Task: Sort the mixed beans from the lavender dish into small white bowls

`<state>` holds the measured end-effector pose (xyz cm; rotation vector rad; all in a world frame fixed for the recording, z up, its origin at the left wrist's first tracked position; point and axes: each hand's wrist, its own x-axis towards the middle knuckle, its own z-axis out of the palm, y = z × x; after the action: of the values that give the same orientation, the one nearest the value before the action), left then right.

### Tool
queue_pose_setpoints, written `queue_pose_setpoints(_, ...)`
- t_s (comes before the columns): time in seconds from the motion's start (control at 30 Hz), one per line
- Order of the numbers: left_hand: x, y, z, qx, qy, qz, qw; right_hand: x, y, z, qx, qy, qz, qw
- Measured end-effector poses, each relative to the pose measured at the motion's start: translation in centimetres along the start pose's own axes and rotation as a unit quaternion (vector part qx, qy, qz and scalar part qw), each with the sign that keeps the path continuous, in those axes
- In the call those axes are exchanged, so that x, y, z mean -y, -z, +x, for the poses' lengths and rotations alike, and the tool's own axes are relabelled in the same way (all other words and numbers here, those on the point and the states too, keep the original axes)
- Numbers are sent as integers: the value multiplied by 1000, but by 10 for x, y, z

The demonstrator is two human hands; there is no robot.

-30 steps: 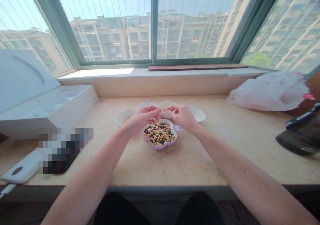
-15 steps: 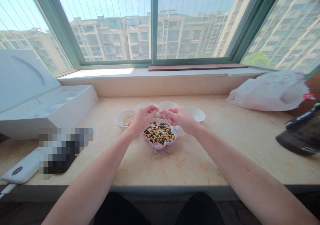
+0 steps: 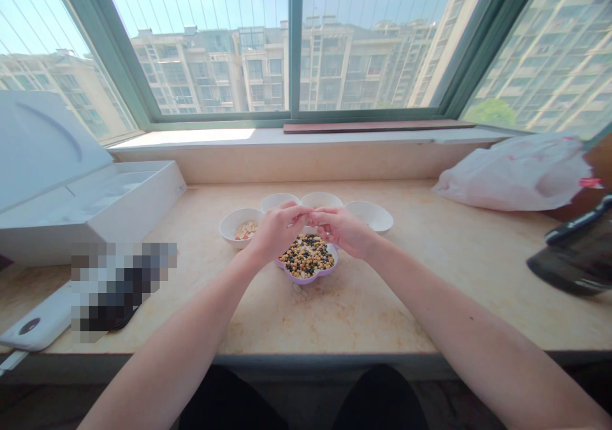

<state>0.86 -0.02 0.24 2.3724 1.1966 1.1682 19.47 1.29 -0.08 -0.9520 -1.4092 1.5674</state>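
A purple flower-shaped dish full of mixed yellow, black and pale beans sits in the middle of the stone counter. Both hands hover over its far edge, fingertips meeting. My left hand is pinched closed, and my right hand is pinched closed too; what each pinches is too small to make out. Behind them stand several small white bowls: the leftmost bowl holds a few pale and reddish pieces, two bowls sit at the back, and the rightmost bowl looks empty.
An open white box with its lid raised stands at the left, with a white power bank and a blurred-out item near the front edge. A white plastic bag and a dark object lie at the right.
My right hand has come back from the rear bowl toward the left hand, and their fingertips now meet over the purple dish. The leftmost bowl is now uncovered.
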Motion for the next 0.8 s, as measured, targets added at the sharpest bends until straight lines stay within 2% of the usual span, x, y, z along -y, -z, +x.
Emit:
queue_pose_setpoints(0.07,-1,0,0,14,6,2,1000,-1,2,2,-22,16,-34,999)
queue_pose_setpoints(0.13,0,0,0,24,20,8,999,-1,5,4,-66,49,-126,989)
queue_pose_setpoints(0.2,1,0,-1,49,29,26,998,-1,9,6,-129,109,-262,950)
queue_pose_setpoints(0.3,1,4,-3,145,-2,69,987,-1,17,11,-209,179,-422,864)
queue_pose_setpoints(0.37,0,6,-4,208,-31,91,973,-1,23,15,-240,180,-477,826)
queue_pose_setpoints(0.47,-4,9,-5,265,-53,98,958,-3,30,21,-265,150,-525,795)
queue_pose_setpoints(0.63,-9,7,-4,322,-80,83,940,-5,33,23,-253,121,-573,770)
queue_pose_setpoints(0.8,-8,-2,-4,341,-62,107,932,-5,33,19,-134,163,-629,749)
